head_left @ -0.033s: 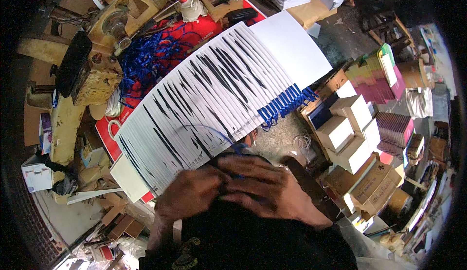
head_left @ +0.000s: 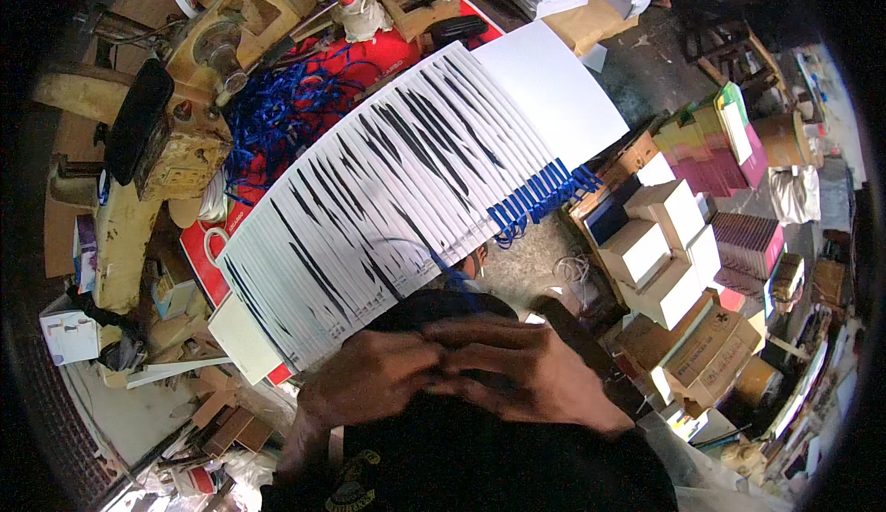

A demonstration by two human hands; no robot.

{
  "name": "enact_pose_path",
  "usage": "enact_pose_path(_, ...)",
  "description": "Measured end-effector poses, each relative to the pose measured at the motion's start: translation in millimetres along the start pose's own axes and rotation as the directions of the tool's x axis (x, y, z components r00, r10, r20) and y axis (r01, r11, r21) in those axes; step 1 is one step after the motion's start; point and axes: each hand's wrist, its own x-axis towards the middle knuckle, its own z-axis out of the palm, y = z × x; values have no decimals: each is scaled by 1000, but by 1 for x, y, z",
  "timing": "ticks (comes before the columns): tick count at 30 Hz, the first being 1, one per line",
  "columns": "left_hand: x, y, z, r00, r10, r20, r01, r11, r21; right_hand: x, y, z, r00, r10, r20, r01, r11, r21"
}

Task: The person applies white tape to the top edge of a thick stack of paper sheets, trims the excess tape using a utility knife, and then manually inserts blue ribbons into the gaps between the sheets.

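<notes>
A long row of overlapping white paper pieces [head_left: 369,189], patterned with black streaks along their edges, slants across the middle in front of me. Blue ribbons [head_left: 535,203] hang from its right end. A single blue ribbon [head_left: 454,277] runs from the row's near edge down toward my hands. Close to my body, my left hand [head_left: 374,373] and my right hand [head_left: 517,369] meet with fingers curled and touching. They seem closed on that ribbon, though the fingertips are mostly hidden behind the knuckles.
Tangled blue ribbons [head_left: 286,106] lie on a red sheet [head_left: 374,55] beyond the row. A worn machine [head_left: 185,143] stands at the left. To the right are white boxes [head_left: 669,212], a brown carton [head_left: 715,341] and stacked purple-edged items [head_left: 748,244].
My hands have shifted slightly and now show less blur. The blue ribbon at the near edge has swung a little and hangs straighter. The paper row stays put.
</notes>
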Motion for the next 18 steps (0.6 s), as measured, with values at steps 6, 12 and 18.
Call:
enact_pose_path(6,34,14,0,928,353,114,-300,894,-332,-23,-18,-45,842,428,328,-528,780,336)
enact_pose_path(12,86,-10,2,972,113,-206,-153,970,-188,-27,40,-16,717,693,-74,-614,679,402)
enact_pose_path(18,133,-50,11,827,140,-544,-148,989,30,-22,96,9,702,668,-246,-448,684,576)
